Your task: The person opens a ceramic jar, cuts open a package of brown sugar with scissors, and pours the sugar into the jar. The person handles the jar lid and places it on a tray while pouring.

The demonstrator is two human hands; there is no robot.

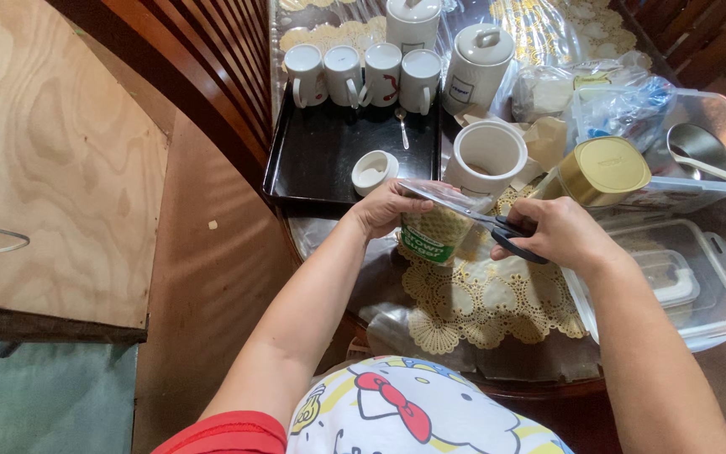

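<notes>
My left hand (pixel 382 208) grips the top left of a clear plastic bag (pixel 434 227) with a green label and pale brown contents, held just above the table. My right hand (pixel 558 233) holds black-handled scissors (pixel 497 225), whose blades lie across the bag's top edge. Directly behind the bag stands an open white ceramic canister (pixel 486 157). Its round white lid (pixel 373 171) lies on a black tray (pixel 321 151) to the left.
The tray holds several white mugs (pixel 363 74), a spoon (pixel 402 126) and two lidded white jars (pixel 476 63). A gold-lidded tin (pixel 602 171), clear plastic containers (pixel 699 277) and bagged goods (pixel 623 101) crowd the right. A lace doily (pixel 485 303) covers the table. A plywood board (pixel 52 160) stands left.
</notes>
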